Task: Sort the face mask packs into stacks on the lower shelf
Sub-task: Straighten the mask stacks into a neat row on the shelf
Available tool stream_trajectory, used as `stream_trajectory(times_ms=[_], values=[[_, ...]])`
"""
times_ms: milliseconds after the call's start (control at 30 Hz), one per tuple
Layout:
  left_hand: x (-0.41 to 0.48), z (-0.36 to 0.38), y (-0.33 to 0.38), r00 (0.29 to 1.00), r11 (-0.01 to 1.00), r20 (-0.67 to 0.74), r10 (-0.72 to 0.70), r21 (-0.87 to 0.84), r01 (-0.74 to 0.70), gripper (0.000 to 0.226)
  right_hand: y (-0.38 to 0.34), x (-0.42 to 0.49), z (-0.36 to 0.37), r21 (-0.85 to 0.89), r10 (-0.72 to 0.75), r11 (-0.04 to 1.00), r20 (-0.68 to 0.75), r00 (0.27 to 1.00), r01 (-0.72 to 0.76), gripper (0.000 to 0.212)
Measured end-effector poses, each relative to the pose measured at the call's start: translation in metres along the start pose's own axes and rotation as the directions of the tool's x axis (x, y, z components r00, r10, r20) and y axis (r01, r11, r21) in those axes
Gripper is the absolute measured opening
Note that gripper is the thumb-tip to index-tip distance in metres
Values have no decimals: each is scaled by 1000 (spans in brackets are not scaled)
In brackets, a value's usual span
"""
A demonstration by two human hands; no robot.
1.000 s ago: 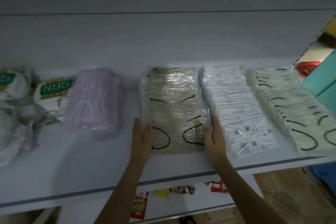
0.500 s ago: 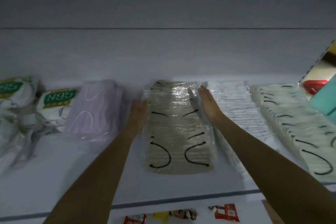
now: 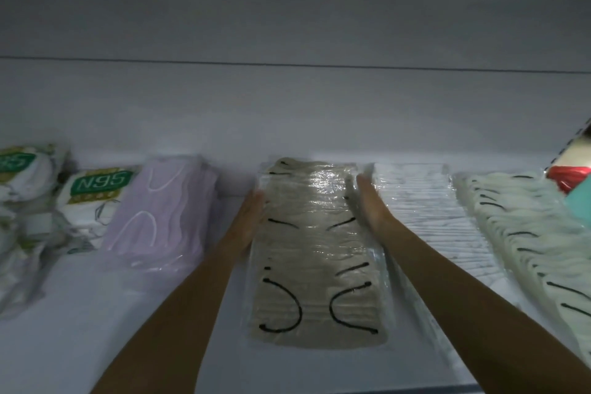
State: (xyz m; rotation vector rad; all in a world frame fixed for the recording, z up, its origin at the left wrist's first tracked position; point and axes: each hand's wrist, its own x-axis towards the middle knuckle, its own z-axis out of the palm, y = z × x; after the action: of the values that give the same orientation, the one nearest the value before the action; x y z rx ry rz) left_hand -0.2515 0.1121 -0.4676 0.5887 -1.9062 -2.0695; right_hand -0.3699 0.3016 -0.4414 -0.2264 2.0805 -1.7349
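Now pressing beige pack (image 3: 316, 253) from both sides with left hand (image 3: 252, 217) and right hand (image 3: 371, 205), fingers straight, unclenched.

Both hands have slid up from the near end of the beige mask pack (image 3: 315, 246): left hand (image 3: 252, 217) and right hand (image 3: 371, 201) now flank its far end.

Leftmost N95 pack (image 3: 17, 169) cut by left edge; cream pack (image 3: 524, 233) by right; left fingers (image 3: 256, 206) blurred.
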Motion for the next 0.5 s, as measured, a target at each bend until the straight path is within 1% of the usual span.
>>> stream_trajectory(times_ms=[33, 67, 133, 167, 200, 233, 300, 333, 367, 400, 433, 467, 500], values=[[-1, 3, 5, 1000, 1000, -7, 10, -12, -10, 47, 0, 3, 0, -47, 6, 999, -49, 999, -8, 75], [0, 5, 9, 1000, 999, 8, 16, -36, -16, 48, 1, 5, 1, -67, 14, 998, -79, 997, -20, 67], [3, 10, 17, 999, 996, 1, 41, -79, -41, 47, 2, 5, 0, -63, 27, 998, -80, 996, -32, 61], [2, 13, 23, 1000, 995, -15, 15, -102, -17, 45, 2, 6, 1, -38, 32, 999, -74, 997, -35, 60], [6, 13, 23, 1000, 994, -21, -8, -111, 6, 45, 1, 5, 2, -12, 42, 999, -65, 997, -43, 62], [7, 13, 23, 1000, 993, -19, -15, -120, 13, 45, 1, 5, 4, 11, 37, 999, -70, 997, -36, 68], [15, 12, 15, 999, 993, -40, -25, -115, 21, 48, 3, 8, 8, -15, 1, 1000, -102, 995, -2, 91], [19, 10, 12, 999, 993, -50, -18, -121, 12, 49, 7, 11, 10, -30, -23, 999, -130, 991, 19, 98], [20, 9, 11, 998, 992, -61, -11, -125, 3, 50, 11, 15, 12, -46, -51, 998, -147, 988, 45, 97], [24, 8, 7, 998, 993, -62, -10, -114, 3, 55, 14, 15, 13, -62, -74, 996, -158, 985, 65, 90], [27, 8, 4, 998, 993, -64, -13, -116, 6, 65, 21, 20, 12, -47, -75, 997, -156, 985, 68, 89], [31, 7, 0, 998, 994, -56, -32, -102, 26, 77, 26, 26, 11, -14, -78, 997, -154, 985, 77, 95], [31, 7, -1, 998, 993, -50, -43, -113, 38, 81, 32, 33, 9, 18, -60, 998, -148, 987, 63, 105]])
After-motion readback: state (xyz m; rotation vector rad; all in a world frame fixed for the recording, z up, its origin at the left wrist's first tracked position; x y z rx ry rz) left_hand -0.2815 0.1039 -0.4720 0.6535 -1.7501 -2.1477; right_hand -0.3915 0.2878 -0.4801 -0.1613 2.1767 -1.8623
